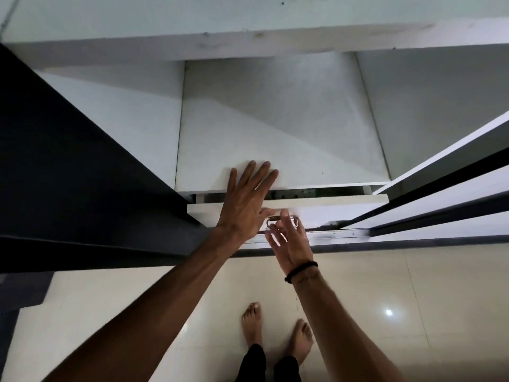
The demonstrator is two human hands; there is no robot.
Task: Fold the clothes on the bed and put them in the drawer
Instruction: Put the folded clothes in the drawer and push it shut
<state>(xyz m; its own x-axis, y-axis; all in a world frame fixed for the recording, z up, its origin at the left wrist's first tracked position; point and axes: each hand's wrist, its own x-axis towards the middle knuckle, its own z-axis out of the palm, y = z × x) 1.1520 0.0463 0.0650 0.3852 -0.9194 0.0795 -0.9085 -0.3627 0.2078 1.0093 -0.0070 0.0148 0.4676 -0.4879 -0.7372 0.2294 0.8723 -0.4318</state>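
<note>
Bare feet point(275, 334) on tile | left hand point(245, 199) flat – drawer point(330, 208) | right hand point(289, 238) spread by handle point(282, 220)

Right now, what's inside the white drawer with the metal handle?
The white drawer is open only a crack. Through the gap a dark interior shows, with something greenish I can't identify. The left hand covers part of the gap; the right hand is at the metal handle.

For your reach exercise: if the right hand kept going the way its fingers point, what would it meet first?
The metal handle on the drawer front. The right hand looks to be at it already, though depth is unclear.
</note>
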